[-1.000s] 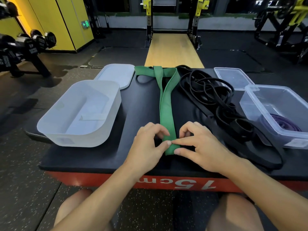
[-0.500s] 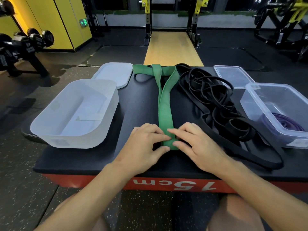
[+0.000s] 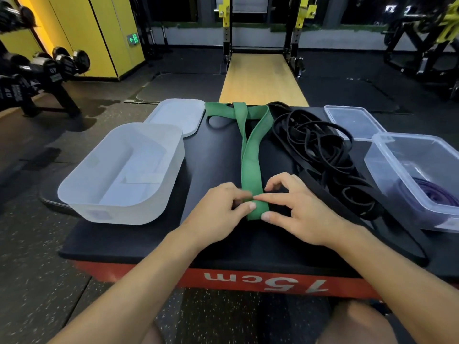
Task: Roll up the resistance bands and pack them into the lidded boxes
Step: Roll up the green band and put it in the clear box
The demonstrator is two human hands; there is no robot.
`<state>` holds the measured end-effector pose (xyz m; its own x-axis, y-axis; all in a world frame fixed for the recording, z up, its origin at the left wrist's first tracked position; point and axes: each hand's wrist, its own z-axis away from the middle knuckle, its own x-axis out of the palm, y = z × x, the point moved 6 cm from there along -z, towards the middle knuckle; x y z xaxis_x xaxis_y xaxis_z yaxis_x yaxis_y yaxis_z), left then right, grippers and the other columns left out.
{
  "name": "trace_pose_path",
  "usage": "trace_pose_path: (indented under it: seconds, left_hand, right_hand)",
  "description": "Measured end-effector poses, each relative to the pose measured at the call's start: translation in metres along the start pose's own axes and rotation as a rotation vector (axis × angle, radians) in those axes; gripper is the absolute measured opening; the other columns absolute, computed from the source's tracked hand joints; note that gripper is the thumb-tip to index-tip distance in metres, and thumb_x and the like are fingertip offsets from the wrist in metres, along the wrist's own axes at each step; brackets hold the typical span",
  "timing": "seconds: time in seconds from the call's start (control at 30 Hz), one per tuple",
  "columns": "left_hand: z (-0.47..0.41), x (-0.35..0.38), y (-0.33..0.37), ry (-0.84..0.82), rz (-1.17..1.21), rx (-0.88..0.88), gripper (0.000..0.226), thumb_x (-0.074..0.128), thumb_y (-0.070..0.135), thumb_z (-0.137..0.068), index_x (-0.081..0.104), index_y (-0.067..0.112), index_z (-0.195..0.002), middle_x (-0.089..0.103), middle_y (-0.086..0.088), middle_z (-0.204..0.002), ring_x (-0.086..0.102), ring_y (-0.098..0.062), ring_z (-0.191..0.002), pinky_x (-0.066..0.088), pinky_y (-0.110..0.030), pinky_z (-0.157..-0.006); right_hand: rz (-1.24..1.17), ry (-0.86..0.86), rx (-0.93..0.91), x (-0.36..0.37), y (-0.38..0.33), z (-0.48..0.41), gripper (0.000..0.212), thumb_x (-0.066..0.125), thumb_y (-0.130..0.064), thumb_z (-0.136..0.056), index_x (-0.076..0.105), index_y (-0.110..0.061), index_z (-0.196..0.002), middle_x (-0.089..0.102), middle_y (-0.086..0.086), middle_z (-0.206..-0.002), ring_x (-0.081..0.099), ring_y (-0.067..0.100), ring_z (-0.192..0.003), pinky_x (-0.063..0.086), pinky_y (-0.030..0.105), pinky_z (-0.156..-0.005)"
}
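A flat green resistance band (image 3: 250, 155) lies lengthwise down the middle of the black platform (image 3: 213, 150), its near end curled into a small roll. My left hand (image 3: 221, 212) and my right hand (image 3: 295, 209) pinch that rolled end from either side, thumbs at its near edge. A tangle of black bands (image 3: 320, 155) lies to the right. An open white box (image 3: 119, 175) stands at the left, its white lid (image 3: 178, 117) behind it. At the right, a clear box (image 3: 419, 177) holds a rolled purple band (image 3: 432, 192), with its clear lid (image 3: 352, 121) behind.
The platform has a red front marked 15 cm (image 3: 263, 284). A wide black band (image 3: 360, 219) runs diagonally toward the near right corner. A dumbbell rack (image 3: 37, 73) stands on the floor at the far left, a squat rack with a wooden deck (image 3: 260, 80) straight ahead.
The green band's near end has been rolled a little farther from me under both hands. My fingers have shifted on the roll; the boxes and black bands lie as before.
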<state>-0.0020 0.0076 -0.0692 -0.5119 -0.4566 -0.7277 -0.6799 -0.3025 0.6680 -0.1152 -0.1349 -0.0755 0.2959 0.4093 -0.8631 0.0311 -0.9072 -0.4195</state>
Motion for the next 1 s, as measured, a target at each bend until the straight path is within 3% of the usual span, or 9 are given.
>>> trace_pose_path:
  seconds: [0.13,0.23,0.37,0.47,0.53,0.63,0.77,0.87,1.0]
  left_hand:
    - [0.004,-0.005,0.006,0.187,-0.074,0.078,0.014,0.068,0.035,-0.099,0.076,0.030,-0.110,0.062,0.013,-0.092,0.061,-0.006,-0.085,0.054,-0.032,-0.081]
    - [0.016,0.003,0.010,0.230,-0.158,0.169,0.023,0.063,0.038,-0.101,0.075,0.026,-0.117,0.056,0.015,-0.104,0.059,-0.007,-0.087,0.052,-0.027,-0.075]
    - [0.009,0.002,0.001,0.106,-0.244,0.197,0.045,0.067,0.050,-0.095,0.069,0.027,-0.134,0.052,0.015,-0.114,0.051,-0.002,-0.100,0.042,-0.017,-0.084]
    - [-0.007,-0.004,0.000,0.013,-0.266,0.209,0.040,0.064,0.047,-0.099,0.070,0.026,-0.133,0.053,0.014,-0.104,0.046,-0.005,-0.096,0.036,-0.013,-0.082]
    - [-0.014,-0.006,-0.004,-0.036,-0.254,0.192,0.037,0.060,0.046,-0.102,0.072,0.025,-0.129,0.051,0.014,-0.101,0.045,-0.004,-0.090,0.032,-0.015,-0.078]
    - [-0.025,-0.007,-0.013,-0.151,-0.163,0.144,0.030,0.058,0.044,-0.104,0.076,0.026,-0.120,0.055,0.009,-0.099,0.054,-0.003,-0.088,0.043,-0.027,-0.083]
    - [-0.040,-0.007,-0.017,-0.240,-0.133,0.100,0.031,0.058,0.044,-0.104,0.075,0.025,-0.121,0.056,0.005,-0.103,0.059,-0.009,-0.096,0.047,-0.028,-0.092]
    - [-0.044,-0.010,-0.018,-0.082,0.029,0.041,0.034,0.068,0.035,-0.100,0.067,0.025,-0.133,0.058,0.005,-0.110,0.062,-0.009,-0.099,0.049,-0.021,-0.090]
    - [-0.043,-0.014,-0.013,0.221,0.017,0.118,0.007,0.071,0.023,-0.098,0.077,0.025,-0.101,0.067,0.010,-0.093,0.065,-0.008,-0.090,0.056,-0.034,-0.085]
  right_hand:
    - [-0.056,-0.032,0.067,0.001,0.007,-0.006,0.046,0.060,-0.054,-0.095,0.070,-0.030,-0.132,0.042,-0.020,-0.118,0.040,0.005,-0.120,0.033,0.015,-0.104]
    - [-0.077,-0.051,0.084,0.002,0.009,-0.008,0.048,0.055,-0.057,-0.095,0.070,-0.030,-0.132,0.043,-0.018,-0.117,0.042,0.007,-0.118,0.032,0.014,-0.105]
    - [-0.082,-0.020,0.085,0.005,0.011,-0.010,0.057,0.046,-0.062,-0.095,0.070,-0.027,-0.132,0.046,-0.017,-0.116,0.043,0.007,-0.115,0.033,0.017,-0.106]
    - [-0.062,0.014,0.053,0.007,0.006,-0.012,0.058,0.043,-0.060,-0.098,0.063,-0.024,-0.140,0.048,-0.017,-0.117,0.044,0.004,-0.113,0.034,0.017,-0.106]
    - [-0.042,0.033,-0.023,0.008,0.001,-0.011,0.058,0.053,-0.054,-0.097,0.057,-0.022,-0.145,0.051,-0.015,-0.123,0.044,0.002,-0.114,0.033,0.015,-0.106]
    - [-0.031,0.085,-0.072,0.007,0.002,-0.012,0.058,0.076,-0.040,-0.089,0.060,-0.021,-0.141,0.057,-0.011,-0.122,0.049,0.008,-0.110,0.038,0.019,-0.103]
    - [-0.034,0.140,-0.058,0.000,0.009,-0.020,0.052,0.075,-0.048,-0.086,0.070,-0.021,-0.130,0.059,-0.011,-0.106,0.048,0.012,-0.100,0.040,0.021,-0.096]
    - [-0.009,0.112,0.001,0.000,0.017,-0.030,0.058,0.064,-0.064,-0.086,0.073,-0.022,-0.126,0.047,-0.013,-0.117,0.045,0.013,-0.110,0.037,0.020,-0.100]
    - [-0.113,0.047,0.132,0.003,0.029,-0.043,0.048,0.061,-0.055,-0.095,0.074,-0.018,-0.123,0.041,-0.014,-0.125,0.036,0.004,-0.118,0.031,0.005,-0.094]
